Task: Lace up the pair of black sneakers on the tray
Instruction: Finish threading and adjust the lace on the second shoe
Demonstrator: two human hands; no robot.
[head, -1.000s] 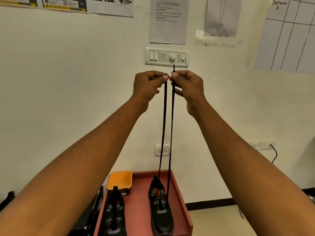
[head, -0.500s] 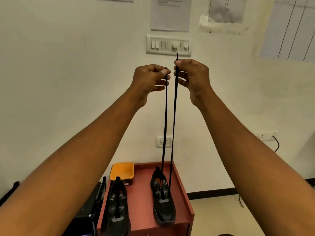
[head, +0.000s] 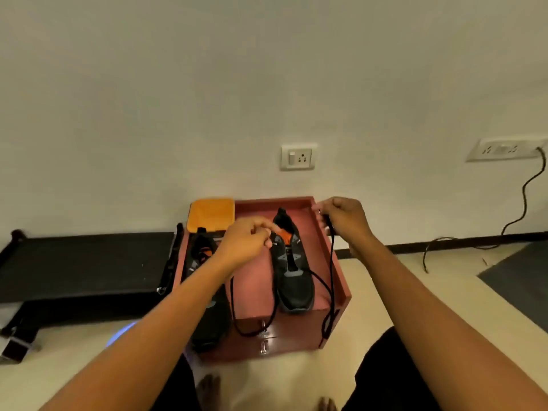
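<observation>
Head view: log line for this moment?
left hand grips lace | right hand grips lace | sneaker on tray | slack hangs over front

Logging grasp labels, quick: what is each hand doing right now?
Left hand: fingers curled, apparently pinching one end of the black lace.
Right hand: fingers pinching the lace's other end.

Black sneakers [head: 293, 277] with orange tongues on a reddish-brown tray [head: 335, 256]; orange box [head: 211, 213].

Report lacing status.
Left hand, right hand each pinching a lace end. Lace slack, threaded only low on the right-side sneaker. Nothing in the way.
</observation>
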